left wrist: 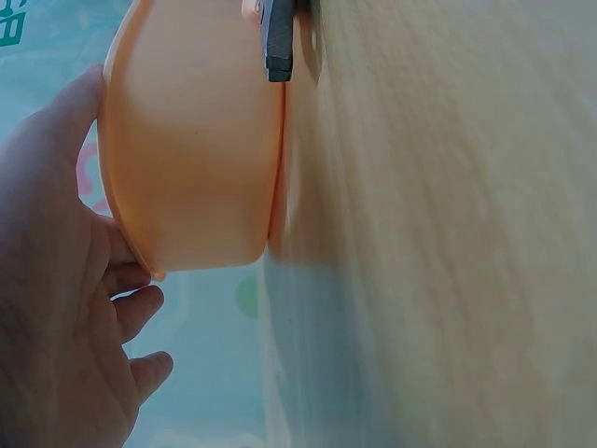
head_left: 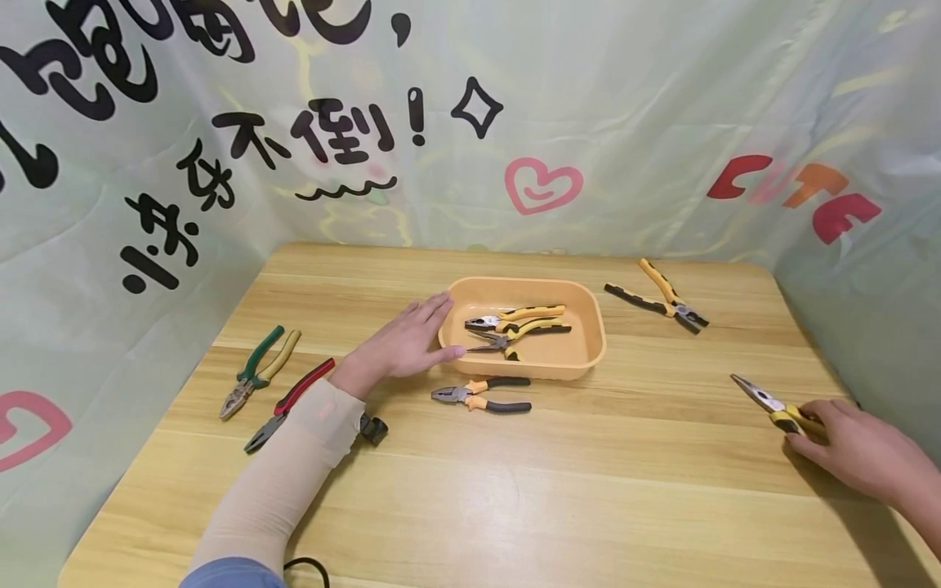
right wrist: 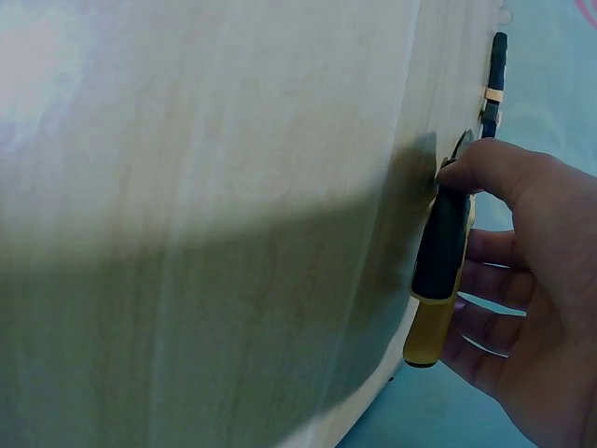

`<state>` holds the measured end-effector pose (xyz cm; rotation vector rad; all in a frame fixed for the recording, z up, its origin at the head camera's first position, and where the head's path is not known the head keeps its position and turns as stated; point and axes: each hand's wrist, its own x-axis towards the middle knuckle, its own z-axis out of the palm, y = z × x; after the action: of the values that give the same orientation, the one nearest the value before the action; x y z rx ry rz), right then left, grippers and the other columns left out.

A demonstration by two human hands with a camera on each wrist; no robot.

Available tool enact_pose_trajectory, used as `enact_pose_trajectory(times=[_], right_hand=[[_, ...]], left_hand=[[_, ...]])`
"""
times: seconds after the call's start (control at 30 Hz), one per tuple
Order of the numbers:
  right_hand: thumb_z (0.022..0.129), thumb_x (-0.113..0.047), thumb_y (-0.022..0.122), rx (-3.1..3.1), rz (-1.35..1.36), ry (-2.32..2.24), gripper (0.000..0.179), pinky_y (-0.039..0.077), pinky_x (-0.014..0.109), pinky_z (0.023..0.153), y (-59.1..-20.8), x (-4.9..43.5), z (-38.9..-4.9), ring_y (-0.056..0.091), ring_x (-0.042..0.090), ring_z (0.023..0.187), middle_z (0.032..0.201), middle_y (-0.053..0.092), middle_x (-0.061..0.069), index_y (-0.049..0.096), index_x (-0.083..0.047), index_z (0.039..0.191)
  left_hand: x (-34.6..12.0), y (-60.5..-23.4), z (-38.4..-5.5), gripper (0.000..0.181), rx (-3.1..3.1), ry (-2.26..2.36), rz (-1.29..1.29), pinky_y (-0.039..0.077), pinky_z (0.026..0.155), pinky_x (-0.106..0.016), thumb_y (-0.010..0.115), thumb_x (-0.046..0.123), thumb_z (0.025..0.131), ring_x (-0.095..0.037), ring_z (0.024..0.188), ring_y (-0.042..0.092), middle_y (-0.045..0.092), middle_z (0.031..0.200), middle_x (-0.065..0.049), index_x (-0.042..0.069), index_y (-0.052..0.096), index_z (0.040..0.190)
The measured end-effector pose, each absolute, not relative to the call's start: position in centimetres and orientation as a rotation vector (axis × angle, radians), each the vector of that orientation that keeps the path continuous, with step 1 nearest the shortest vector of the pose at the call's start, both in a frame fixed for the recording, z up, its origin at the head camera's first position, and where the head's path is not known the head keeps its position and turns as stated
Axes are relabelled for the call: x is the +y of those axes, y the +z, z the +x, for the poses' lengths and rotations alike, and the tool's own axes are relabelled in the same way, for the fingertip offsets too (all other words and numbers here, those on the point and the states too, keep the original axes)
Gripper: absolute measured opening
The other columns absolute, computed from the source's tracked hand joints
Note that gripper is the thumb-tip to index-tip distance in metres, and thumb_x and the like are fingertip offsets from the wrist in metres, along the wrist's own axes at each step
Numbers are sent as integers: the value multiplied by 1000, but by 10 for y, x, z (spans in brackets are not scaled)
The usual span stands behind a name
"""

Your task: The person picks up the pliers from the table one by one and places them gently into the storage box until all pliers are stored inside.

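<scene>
My left hand point(head_left: 412, 336) rests at the left end of an orange plastic tray point(head_left: 544, 370), its fingers spread and fairly straight. In the left wrist view the thumb and fingers touch the tray's rim point(left wrist: 110, 187). Inside the tray lie combination pliers point(head_left: 532, 312) and long-nose pliers point(head_left: 502, 340), both with yellow-and-black handles. At the right edge of the table, my right hand point(head_left: 856, 445) grips the handles of long-nose pliers point(head_left: 764, 398), with the jaws pointing away to the left. The right wrist view shows the thumb against the black-and-yellow handle point(right wrist: 438, 252).
Orange-and-black pliers point(head_left: 453, 394) lie just in front of the tray. Spread yellow-and-black pliers point(head_left: 665, 286) are at the back right. Green-and-yellow pliers point(head_left: 246, 382) and red-handled pliers point(head_left: 305, 385) lie on the left, the latter partly beneath the left forearm. Printed curtains stand behind the table point(head_left: 515, 490).
</scene>
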<state>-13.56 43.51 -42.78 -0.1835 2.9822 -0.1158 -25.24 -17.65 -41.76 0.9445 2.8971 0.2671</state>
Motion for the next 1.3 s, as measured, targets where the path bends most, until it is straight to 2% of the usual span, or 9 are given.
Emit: enact_pose_trajectory(times=[0.17, 0.63, 0.83, 1.1, 1.3], right_hand=[[82, -43, 74, 2997, -180, -128, 64, 47, 52, 57, -426, 433, -138, 60, 44, 81, 100, 58, 30, 58, 13, 110], [81, -42, 73, 3012, -156, -111, 63, 47, 50, 54, -417, 416, -143, 59, 47, 84, 104, 56, 29, 57, 11, 112], [82, -41, 74, 3090, -204, -133, 60, 47, 52, 56, -417, 410, -146, 59, 44, 84, 102, 57, 27, 58, 9, 110], [80, -29, 78, 3207, -333, -150, 50, 45, 52, 59, -418, 402, -152, 55, 36, 78, 94, 56, 23, 59, 9, 106], [79, -26, 79, 3259, -401, -166, 47, 45, 56, 67, -418, 396, -154, 55, 40, 85, 98, 57, 25, 60, 8, 106]], left_hand=[[-177, -417, -253, 100, 2899, 263, 948, 8, 120, -43, 21, 78, 91, -27, 149, 7, 1, 164, -9, 4, 7, 157], [-177, -416, -253, 100, 2891, 258, 942, 8, 120, -44, 21, 78, 91, -25, 149, 5, 0, 164, -8, 4, 6, 157], [-176, -415, -253, 100, 2884, 258, 938, 8, 120, -44, 22, 78, 91, -24, 149, 5, 0, 164, -8, 4, 6, 157], [-176, -414, -254, 101, 2888, 259, 936, 7, 120, -42, 21, 78, 91, -22, 149, 4, 0, 164, -8, 4, 7, 157], [-176, -414, -253, 101, 2879, 257, 937, 7, 120, -43, 21, 78, 91, -23, 149, 3, -1, 164, -8, 4, 6, 157]])
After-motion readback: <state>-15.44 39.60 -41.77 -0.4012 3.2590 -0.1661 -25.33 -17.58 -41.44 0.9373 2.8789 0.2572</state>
